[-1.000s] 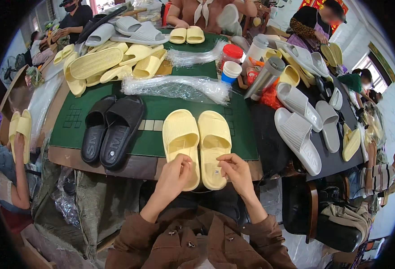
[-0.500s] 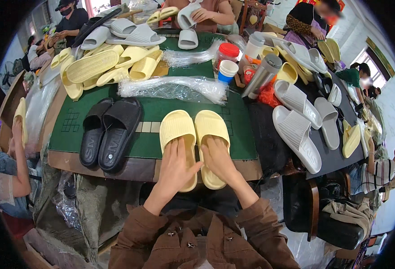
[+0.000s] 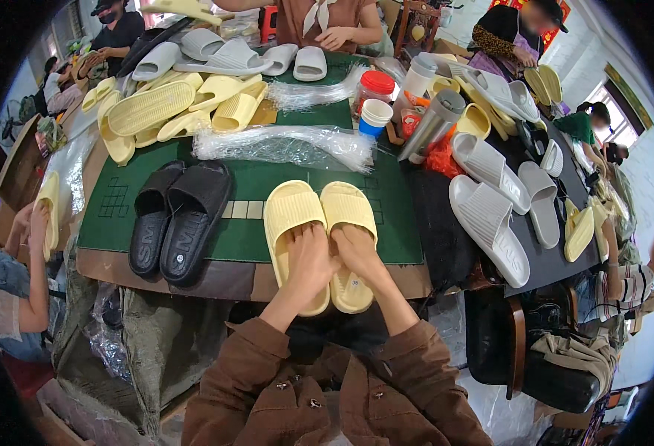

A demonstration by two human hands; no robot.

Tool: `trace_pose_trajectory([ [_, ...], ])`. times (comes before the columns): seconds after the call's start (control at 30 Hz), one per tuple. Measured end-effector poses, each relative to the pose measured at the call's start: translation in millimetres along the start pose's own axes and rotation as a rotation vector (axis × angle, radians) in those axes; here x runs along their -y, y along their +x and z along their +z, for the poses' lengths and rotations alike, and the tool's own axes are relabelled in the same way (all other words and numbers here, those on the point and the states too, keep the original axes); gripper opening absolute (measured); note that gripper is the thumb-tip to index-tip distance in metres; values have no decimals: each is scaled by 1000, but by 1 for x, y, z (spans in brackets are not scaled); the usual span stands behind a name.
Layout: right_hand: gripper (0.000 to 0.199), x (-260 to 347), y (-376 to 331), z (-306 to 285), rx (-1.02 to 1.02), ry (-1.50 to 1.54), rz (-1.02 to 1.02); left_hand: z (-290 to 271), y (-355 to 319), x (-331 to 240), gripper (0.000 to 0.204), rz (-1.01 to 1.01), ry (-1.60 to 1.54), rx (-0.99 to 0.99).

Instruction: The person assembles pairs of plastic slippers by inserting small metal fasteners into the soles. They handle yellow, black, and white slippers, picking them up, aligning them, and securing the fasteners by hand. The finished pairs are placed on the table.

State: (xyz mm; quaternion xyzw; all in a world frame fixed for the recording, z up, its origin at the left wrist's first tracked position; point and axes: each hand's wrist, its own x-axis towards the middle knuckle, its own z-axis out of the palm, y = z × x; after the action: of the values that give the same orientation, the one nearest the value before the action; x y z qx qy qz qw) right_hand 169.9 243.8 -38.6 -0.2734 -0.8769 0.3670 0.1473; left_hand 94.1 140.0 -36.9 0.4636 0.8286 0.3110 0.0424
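Two pale yellow slide slippers [image 3: 295,206] lie side by side at the table's front edge, toes away from me, heels overhanging slightly. My left hand [image 3: 310,256] reaches into the left slide with its fingers bent and pressed together under the strap. Inside the right slide [image 3: 349,204], my right hand [image 3: 358,247] is curled in the same way, its thumb side close to my left hand. The straps hide the fingertips of both hands. A small round sticker shows on the right insole. To the left sits a pair of black slides [image 3: 195,238].
A pile of yellow and grey slides [image 3: 152,108] covers the far left. Clear plastic strips [image 3: 282,147] lie across the middle. A red-lidded jar [image 3: 376,88], a cup [image 3: 375,117] and a steel flask [image 3: 432,128] stand back right. Grey slides [image 3: 490,223] lie at right. Co-workers surround the tables.
My hands have drawn together and curled from flatter fingers. Opposite, a co-worker's grey slide now rests on the table beside its mate, and a yellow slide is lifted at the far left.
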Motion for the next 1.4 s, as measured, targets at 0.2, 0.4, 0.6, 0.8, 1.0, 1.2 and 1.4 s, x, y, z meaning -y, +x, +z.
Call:
trace_pose_trajectory([
  [0.2, 30, -7, -4, 1, -63, 7, -153, 3, 4, 4, 53, 46, 67, -98],
  [0.4, 19, 25, -37, -24, -235, -1, -361, 7, 0, 12, 47, 85, 45, -136],
  [0.6, 22, 32, 20, -53, -200, 152, -199, 13, 0, 12, 40, 50, 36, -145],
  [0.8, 31, -2, 110, -24, -186, 49, -129, 18, 3, 11, 39, 132, 59, -272],
  [1.0, 36, 6, 135, 2, -15, -162, 62, 17, 2, 14, 36, 51, 59, -199],
  [1.2, 24, -1, 133, -3, 29, 88, 6, 19, 2, 11, 38, 57, 34, -162],
  [1.4, 21, 28, 108, -16, -55, 230, -86, 5, -2, 12, 41, 81, 2, -140],
])
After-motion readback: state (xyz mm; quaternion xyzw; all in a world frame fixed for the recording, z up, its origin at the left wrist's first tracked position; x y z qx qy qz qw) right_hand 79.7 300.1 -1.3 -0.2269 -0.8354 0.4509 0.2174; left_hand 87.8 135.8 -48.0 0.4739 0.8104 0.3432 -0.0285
